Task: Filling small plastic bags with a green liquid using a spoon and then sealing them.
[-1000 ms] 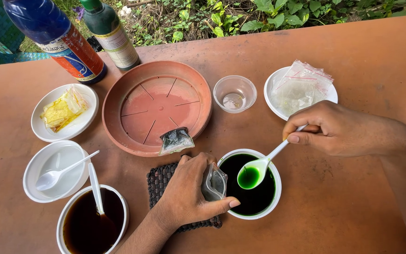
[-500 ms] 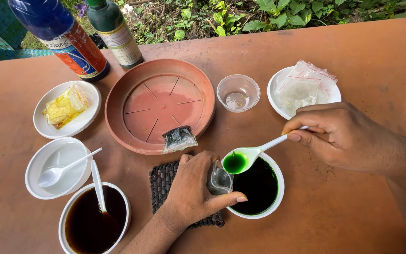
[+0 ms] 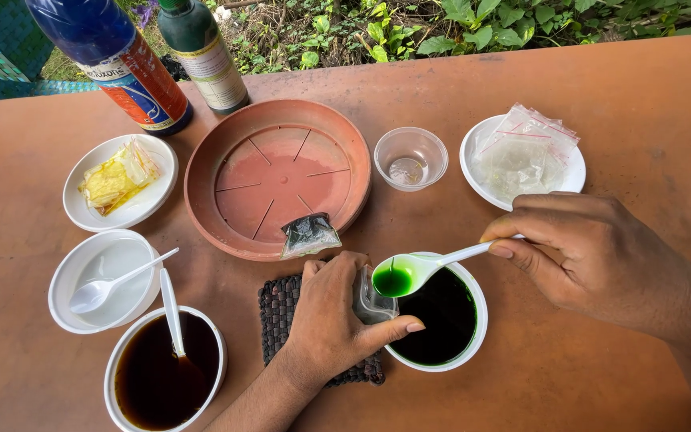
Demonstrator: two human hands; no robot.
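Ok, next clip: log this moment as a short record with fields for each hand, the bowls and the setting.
Left hand: holds small clear bag beside the green bowl
Right hand: fingers pinch white spoon carrying green liquid
Green bowl: dark green liquid
Brown bowl: dark liquid, spoon inside
Surface: brown table, outdoors

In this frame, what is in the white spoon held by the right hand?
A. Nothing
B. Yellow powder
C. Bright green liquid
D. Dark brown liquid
C: the white spoon in the right hand carries bright green liquid, held over the rim of the bowl of dark green liquid, next to the small clear bag in the left hand.
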